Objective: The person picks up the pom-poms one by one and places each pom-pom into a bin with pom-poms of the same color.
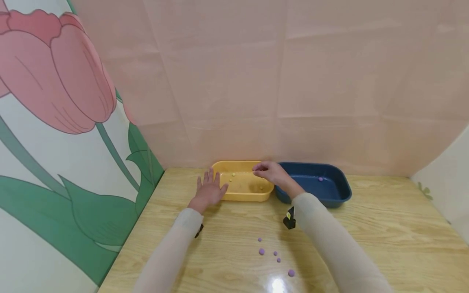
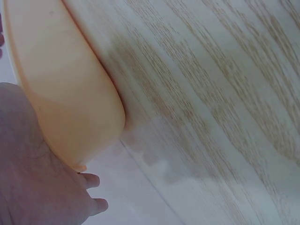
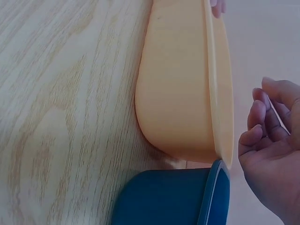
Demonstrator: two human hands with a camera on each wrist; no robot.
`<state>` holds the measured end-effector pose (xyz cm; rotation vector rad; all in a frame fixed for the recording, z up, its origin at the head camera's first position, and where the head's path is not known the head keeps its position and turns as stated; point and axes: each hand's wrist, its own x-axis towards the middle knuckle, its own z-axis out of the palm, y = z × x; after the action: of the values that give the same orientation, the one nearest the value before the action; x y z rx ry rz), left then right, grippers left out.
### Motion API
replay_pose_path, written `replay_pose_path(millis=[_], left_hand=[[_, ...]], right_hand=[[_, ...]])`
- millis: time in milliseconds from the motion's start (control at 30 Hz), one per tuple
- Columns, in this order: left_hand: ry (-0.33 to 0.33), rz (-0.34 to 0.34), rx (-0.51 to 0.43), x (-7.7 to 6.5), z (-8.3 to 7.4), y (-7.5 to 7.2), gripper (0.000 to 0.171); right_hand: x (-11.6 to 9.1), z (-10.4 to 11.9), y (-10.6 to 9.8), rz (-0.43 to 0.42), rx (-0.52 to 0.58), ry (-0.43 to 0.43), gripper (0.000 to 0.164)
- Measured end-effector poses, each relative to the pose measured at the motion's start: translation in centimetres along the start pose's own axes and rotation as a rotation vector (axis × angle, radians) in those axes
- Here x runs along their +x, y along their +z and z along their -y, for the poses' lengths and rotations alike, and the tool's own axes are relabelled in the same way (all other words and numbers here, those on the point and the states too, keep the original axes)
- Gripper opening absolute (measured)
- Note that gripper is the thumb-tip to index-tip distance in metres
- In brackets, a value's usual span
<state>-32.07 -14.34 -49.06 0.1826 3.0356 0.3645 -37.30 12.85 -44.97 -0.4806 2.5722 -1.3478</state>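
Head view shows both hands out over the far edge of the desk [image 1: 384,215]. The left hand [image 1: 209,193] is spread, fingers straight and apart, laid over the left end of the yellow tray [image 1: 245,197], and it looks to touch the rim. The right hand [image 1: 272,173] hovers over that tray's right end, fingers bent in with the tips close together; I can't tell whether something tiny is pinched there, and the right wrist view only shows the curled fingers, raised above the rims.

The desk is pale wood grain with a bright glare near me, up against a creased pink sheet [image 1: 293,81]. A big tulip mural [image 1: 55,73] covers the wall on the left.

Three small yellow beads [image 1: 233,174] lie in the yellow tray. Snug at its right sits the blue tray [image 1: 331,189], with one purple bead [image 1: 320,179] inside; the right wrist and sleeve [image 1: 326,236] block its near left corner. Five more purple beads [image 1: 261,252] lie loose on the desk between the forearms.
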Motion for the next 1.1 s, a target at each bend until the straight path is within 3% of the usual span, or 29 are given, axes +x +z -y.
replay_pose_path(millis=[467,933,1100], left_hand=[[-0.004,0.008,0.010,0.1,-0.3,0.1,0.076],[-0.011,0.016,-0.003,0.0,0.1,-0.5,0.077],[-0.004,0.019,0.001,0.0,0.0,-0.6,0.078]], right_hand=[[-0.1,0.0,-0.6,-0.028,0.034,0.013,0.026],[-1.2,0.5,-2.9,-0.052,-0.047,0.020,0.029],[-1.7,-0.4,-3.3,-0.085,-0.099,-0.025,0.029]])
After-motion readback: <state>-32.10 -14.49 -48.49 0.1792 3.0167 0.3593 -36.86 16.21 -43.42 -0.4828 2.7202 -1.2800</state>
